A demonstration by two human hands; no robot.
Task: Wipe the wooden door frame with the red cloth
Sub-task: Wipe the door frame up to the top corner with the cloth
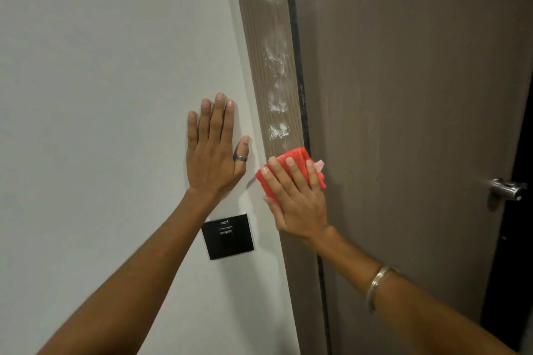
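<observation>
A plain white wall (pixel 101 66) fills the left side, evenly and softly lit. A small black square switch plate (pixel 227 236) is mounted on it low down. To the right stands a grey-brown door (pixel 403 95) with faint wood grain and a shiny metal handle (pixel 506 189) near its right edge. Beyond that edge lies a dark gap (pixel 510 268).

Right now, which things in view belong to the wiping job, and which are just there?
Job:
red cloth
right hand pressing it
wooden door frame
white smears

Bystanders:
left hand flat on wall
black wall switch
door
door handle
</observation>
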